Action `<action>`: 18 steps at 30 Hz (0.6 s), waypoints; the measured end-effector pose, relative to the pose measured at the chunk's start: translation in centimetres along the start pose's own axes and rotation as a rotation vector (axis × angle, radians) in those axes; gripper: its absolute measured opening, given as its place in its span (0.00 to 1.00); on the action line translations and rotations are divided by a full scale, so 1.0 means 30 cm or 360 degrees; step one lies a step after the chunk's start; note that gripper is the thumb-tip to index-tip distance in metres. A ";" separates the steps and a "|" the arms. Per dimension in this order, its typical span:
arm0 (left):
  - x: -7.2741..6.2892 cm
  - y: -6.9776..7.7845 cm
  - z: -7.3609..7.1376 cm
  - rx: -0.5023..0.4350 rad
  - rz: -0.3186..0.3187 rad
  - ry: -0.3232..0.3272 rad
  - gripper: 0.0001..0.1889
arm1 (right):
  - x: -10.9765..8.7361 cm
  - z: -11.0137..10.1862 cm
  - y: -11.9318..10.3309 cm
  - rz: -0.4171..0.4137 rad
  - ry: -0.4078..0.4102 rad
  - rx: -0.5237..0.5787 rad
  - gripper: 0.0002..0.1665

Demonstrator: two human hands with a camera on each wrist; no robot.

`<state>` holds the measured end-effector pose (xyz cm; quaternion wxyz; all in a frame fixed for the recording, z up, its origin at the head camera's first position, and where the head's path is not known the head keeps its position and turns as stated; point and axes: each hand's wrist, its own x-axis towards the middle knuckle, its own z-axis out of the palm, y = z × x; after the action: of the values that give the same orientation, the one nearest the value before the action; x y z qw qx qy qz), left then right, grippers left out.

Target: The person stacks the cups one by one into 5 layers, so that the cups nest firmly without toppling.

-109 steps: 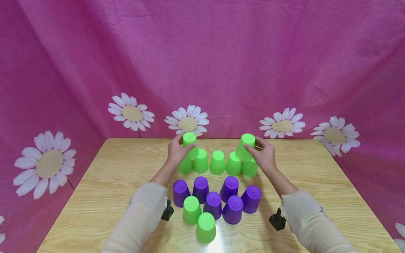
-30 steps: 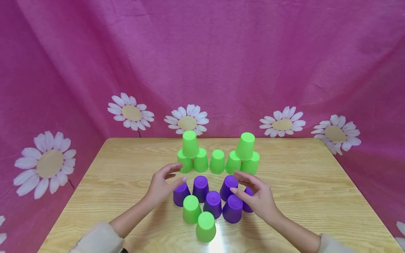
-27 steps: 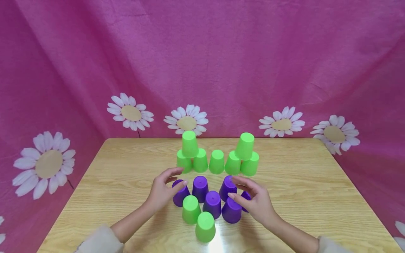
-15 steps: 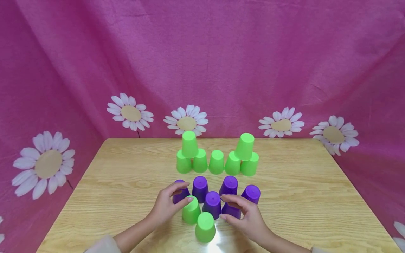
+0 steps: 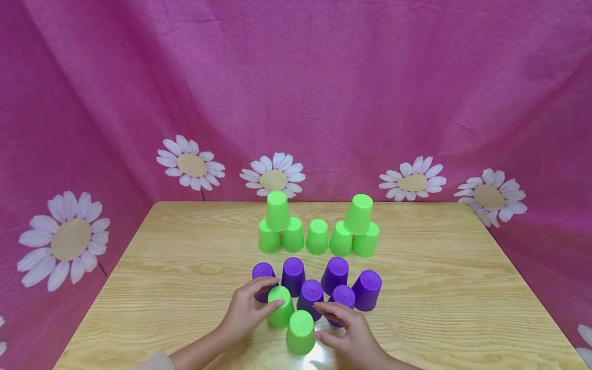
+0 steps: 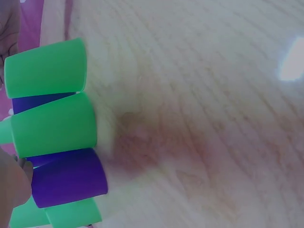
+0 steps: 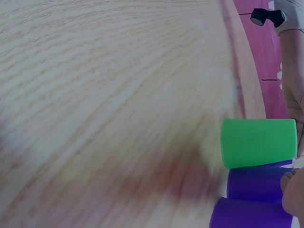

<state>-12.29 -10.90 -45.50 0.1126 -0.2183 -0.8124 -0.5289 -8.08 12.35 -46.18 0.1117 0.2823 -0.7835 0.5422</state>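
Observation:
Two green cups stand upside down at the front of the cluster: a rear-left green cup (image 5: 284, 312) and a front green cup (image 5: 300, 339). My left hand (image 5: 244, 311) reaches in from the left, fingers loosely bent, its thumb overlapping the rear-left green cup and its forefinger near a purple cup (image 5: 263, 271). My right hand (image 5: 350, 331) is at the right of the front green cup, thumb tip right at its side (image 7: 259, 142), forefinger stretched above between that cup and a purple cup (image 5: 311, 295). Both hands are spread, with no cup lifted.
Several more upside-down purple cups (image 5: 367, 293) stand around the green pair. Behind them is a row of upturned green cups (image 5: 316, 237), with one green cup (image 5: 277, 211) stacked at left and another green cup (image 5: 358, 215) at right. A pink flowered cloth (image 5: 324, 103) hangs behind the wooden table (image 5: 439, 267).
Earlier both hands held the upper green cups on the back row; these now stand there released. The hands have since come back toward the front, down to the two green cups.

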 end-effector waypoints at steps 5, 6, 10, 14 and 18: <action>-0.016 -0.007 0.011 -0.0013 -0.0051 -0.0018 0.22 | -0.008 0.019 0.012 -0.0009 -0.0041 -0.0010 0.26; -0.020 -0.009 0.014 -0.0015 -0.0070 -0.0018 0.23 | -0.010 0.022 0.015 -0.0003 -0.0054 0.0012 0.26; -0.031 -0.022 0.025 -0.0059 -0.0158 -0.0003 0.25 | -0.015 0.034 0.027 0.0004 -0.0075 0.0048 0.27; -0.040 -0.040 0.035 -0.0088 -0.0133 0.0017 0.27 | -0.015 0.044 0.035 -0.0014 -0.0076 0.0028 0.28; -0.049 -0.056 0.046 -0.0065 -0.0073 0.0040 0.27 | -0.015 0.052 0.042 -0.0032 -0.0077 0.0023 0.28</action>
<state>-11.71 -10.58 -48.05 0.1063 -0.1953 -0.8047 -0.5505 -8.23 11.38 -48.01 0.0960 0.3040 -0.7792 0.5397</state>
